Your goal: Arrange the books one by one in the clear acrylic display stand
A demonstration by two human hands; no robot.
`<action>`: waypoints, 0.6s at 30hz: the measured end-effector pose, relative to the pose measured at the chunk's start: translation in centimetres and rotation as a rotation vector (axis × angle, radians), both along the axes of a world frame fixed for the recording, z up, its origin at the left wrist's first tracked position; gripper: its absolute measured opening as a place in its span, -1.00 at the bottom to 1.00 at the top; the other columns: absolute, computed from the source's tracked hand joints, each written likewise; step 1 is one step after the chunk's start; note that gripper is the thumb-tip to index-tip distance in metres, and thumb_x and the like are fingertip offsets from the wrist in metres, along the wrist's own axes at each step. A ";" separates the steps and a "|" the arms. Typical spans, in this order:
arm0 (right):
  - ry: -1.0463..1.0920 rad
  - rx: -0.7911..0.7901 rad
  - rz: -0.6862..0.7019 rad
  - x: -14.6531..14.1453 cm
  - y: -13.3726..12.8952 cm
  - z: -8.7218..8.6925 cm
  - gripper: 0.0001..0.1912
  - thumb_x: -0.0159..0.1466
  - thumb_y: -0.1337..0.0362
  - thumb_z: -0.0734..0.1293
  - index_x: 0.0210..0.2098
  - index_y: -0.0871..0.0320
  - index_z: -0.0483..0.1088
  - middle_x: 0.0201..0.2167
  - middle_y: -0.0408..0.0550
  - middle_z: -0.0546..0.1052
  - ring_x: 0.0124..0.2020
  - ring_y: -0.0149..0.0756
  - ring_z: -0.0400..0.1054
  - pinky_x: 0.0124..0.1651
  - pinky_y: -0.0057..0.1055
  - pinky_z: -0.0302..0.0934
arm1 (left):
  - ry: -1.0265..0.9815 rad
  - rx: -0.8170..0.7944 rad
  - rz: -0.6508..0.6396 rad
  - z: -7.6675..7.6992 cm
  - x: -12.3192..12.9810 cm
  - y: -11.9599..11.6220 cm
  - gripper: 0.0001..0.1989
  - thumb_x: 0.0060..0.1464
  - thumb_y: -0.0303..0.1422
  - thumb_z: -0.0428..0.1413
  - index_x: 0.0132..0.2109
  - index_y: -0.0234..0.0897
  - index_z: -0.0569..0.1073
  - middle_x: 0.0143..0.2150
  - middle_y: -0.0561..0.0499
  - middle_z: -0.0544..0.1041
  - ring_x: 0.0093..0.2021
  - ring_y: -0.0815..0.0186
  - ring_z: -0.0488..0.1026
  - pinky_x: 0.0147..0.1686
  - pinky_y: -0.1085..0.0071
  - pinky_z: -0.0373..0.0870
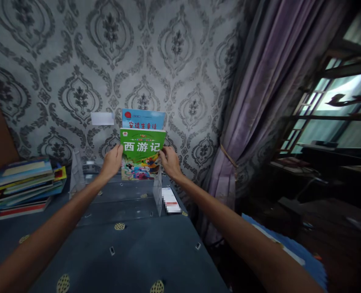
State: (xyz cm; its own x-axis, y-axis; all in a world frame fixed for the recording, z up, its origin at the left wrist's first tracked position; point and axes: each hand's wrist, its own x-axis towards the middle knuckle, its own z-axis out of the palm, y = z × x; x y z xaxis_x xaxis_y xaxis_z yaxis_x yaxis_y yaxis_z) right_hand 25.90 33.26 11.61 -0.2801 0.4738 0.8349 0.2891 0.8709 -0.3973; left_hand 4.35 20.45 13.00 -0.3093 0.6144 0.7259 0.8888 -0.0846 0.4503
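A grey wall with a dark damask pattern rises behind the table, whose dark blue cloth stretches wide from the clear stand toward me. The table's right edge slants from near the wall down past the phone, leaving only a narrow strip of cloth on that side. Just beyond this edge hangs a purple curtain, gathered by a tie.

I hold the green book upright between both hands, its cover toward me, at the back of the stand. My left hand grips its left edge; the fingers of my right hand are closed on its right edge. Behind it, the top of a blue book shows; whether that one is in my grip or standing by itself, I cannot tell. Nor can I tell whether the green book's lower edge touches the stand.

The stand's transparent side panels rise at left and right, bounding the space between them. The phone lies just outside the right panel, under my right forearm. On my left, a stack of books takes up that side of the table, well apart from my left hand.
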 end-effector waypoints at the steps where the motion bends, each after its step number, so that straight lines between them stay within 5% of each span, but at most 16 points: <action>1: -0.010 0.000 -0.016 0.1 0.0 0.0 -0.79 0.35 0.21 0.19 -0.18 0.13 0.42 -0.20 0.06 0.49 -0.12 -0.11 0.38 -0.01 -0.20 0.27 | 0.013 -0.015 0.013 0.1 0.1 -0.1 -0.62 0.35 -0.25 -0.27 -0.26 -0.26 0.37 -0.43 -0.04 0.47 -0.42 0.20 0.52 -0.37 0.40 0.32; 8: -0.041 -0.030 -0.063 0.0 0.1 -0.1 -0.78 0.33 0.21 0.20 -0.16 0.15 0.43 -0.23 0.04 0.51 -0.18 -0.13 0.38 -0.05 -0.21 0.28 | 0.135 -0.155 0.144 0.4 1.2 -1.5 -0.76 0.34 -0.27 -0.10 -0.05 -0.32 0.35 -0.18 -0.25 0.60 -0.14 -0.03 0.58 -0.20 0.25 0.39; 18: -0.038 -0.070 -0.114 0.0 0.4 -1.4 -0.70 0.30 0.20 0.22 -0.04 0.15 0.41 -0.13 0.10 0.48 -0.13 -0.09 0.39 0.00 -0.14 0.31 | 0.197 -0.338 0.216 -0.1 2.1 -2.4 -0.55 0.35 -0.25 -0.08 0.26 -0.40 0.07 -0.07 -0.32 0.60 -0.07 -0.08 0.60 -0.16 0.20 0.44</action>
State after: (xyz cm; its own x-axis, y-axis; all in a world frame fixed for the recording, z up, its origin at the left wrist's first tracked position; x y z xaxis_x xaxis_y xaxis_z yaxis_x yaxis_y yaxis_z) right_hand 25.87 33.63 10.20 -0.2519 0.5611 0.7885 0.4004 0.8022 -0.4429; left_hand 6.43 18.00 12.88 -0.3330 0.7635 0.5533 0.9414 0.2357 0.2413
